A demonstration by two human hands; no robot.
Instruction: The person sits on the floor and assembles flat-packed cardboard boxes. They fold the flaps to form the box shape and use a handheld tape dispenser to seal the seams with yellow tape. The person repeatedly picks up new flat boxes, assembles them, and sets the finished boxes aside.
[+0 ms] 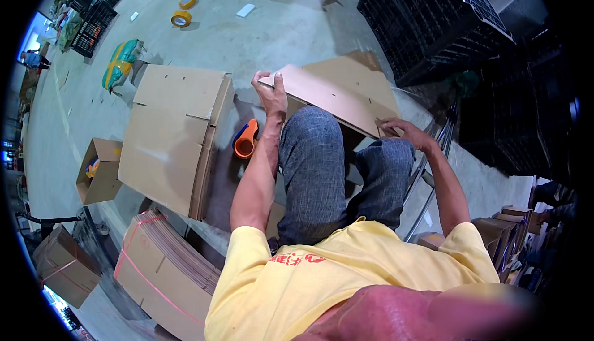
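Upper centre: fingers of left hand (272,96), right hand (406,132) grasped carton (337,95) by opposite ends; orange tape dispenser (250,132) lay centre-left.

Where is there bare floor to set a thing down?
One bare floor patch lies between the tape rolls and the held cardboard; another is left of the cardboard stack, between the green bag and small open box. It is crowded beside the left forearm, where the orange dispenser lies, and by the black crates.
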